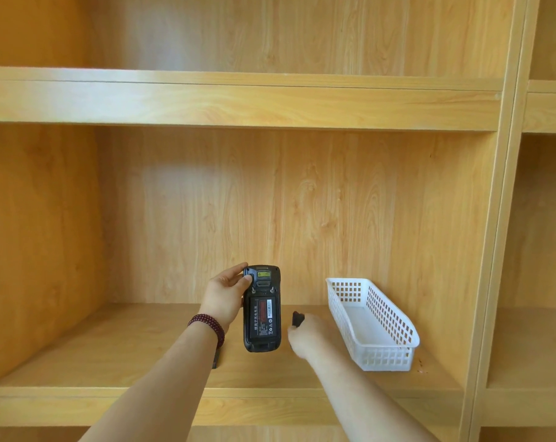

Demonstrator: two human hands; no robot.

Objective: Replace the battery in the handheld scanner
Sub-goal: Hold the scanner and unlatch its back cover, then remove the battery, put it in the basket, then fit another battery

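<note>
Two hands busy: left hand (225, 298) grips scanner (261, 309) upright, back cover off, battery (265, 320) seated; right hand (305, 334) at 3 o'clock pinches a small dark piece (298, 319), likely the cover. Next, probably refit it or pull the battery; basket (394, 362) further at 3 o'clock looks empty.

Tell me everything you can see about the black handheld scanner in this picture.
The scanner is a black device that looks like plastic, held upright in the air above the wooden shelf, its back toward the camera. The left hand holds it by its upper left edge, the thumb on the back. Near the top sits a small yellowish window. The cover is off, so the battery with its printed label shows in the compartment. The right hand does not touch it.
</note>
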